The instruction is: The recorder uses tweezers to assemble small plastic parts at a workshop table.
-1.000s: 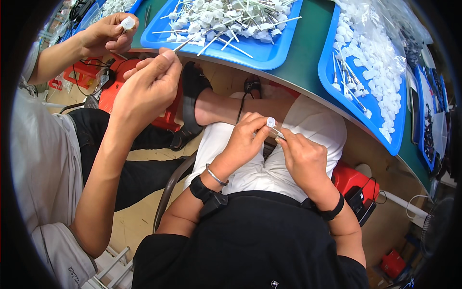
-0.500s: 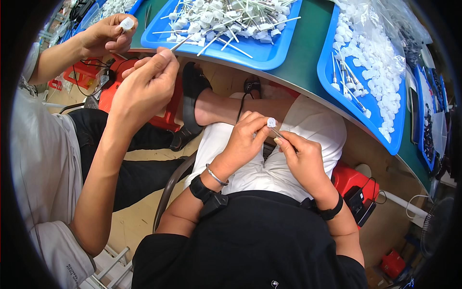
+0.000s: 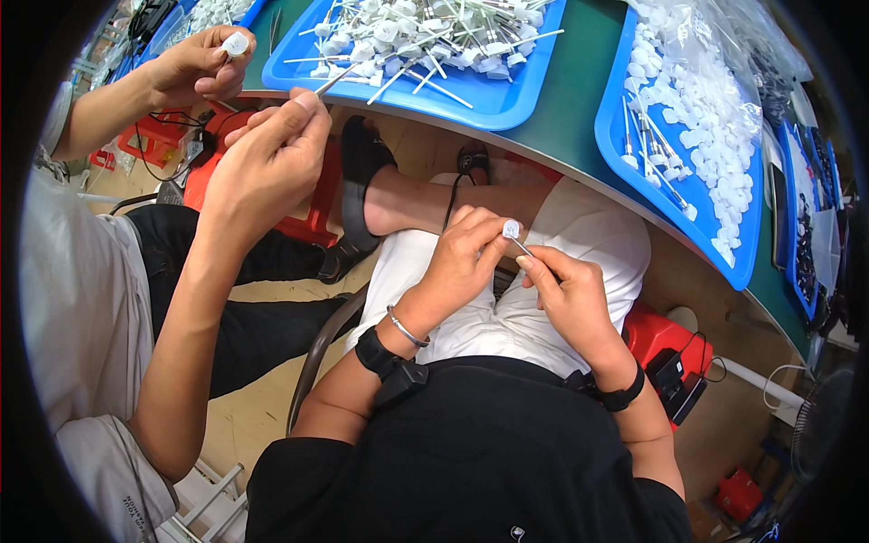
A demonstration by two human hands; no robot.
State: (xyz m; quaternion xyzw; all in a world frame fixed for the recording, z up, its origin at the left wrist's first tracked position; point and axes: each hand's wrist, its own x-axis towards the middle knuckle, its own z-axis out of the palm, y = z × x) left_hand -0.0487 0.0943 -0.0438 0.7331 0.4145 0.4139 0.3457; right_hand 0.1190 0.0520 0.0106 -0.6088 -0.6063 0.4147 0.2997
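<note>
Above my lap, my left hand [image 3: 466,258] pinches a small round white plastic piece [image 3: 510,229] between thumb and fingers. My right hand [image 3: 572,294] is closed on a thin metal tool [image 3: 522,247], perhaps tweezers, most of it hidden by the fingers. Its tip meets the face of the white piece. At my left, a co-worker's one hand [image 3: 204,68] holds a similar white piece [image 3: 235,44]. That person's other hand [image 3: 272,149] grips a slim pointed metal tool [image 3: 337,80].
On the green table [image 3: 579,90] sits a blue tray [image 3: 507,118] heaped with white pieces and thin rods. A second blue tray [image 3: 738,276] at the right carries loose white pieces, several rods and a clear plastic bag [image 3: 697,41]. A chair armrest [image 3: 312,362] curves beside my left arm.
My hands stay in place; the tool in my right hand has shifted slightly against the white piece. The co-worker's hands have moved a little to the left.
</note>
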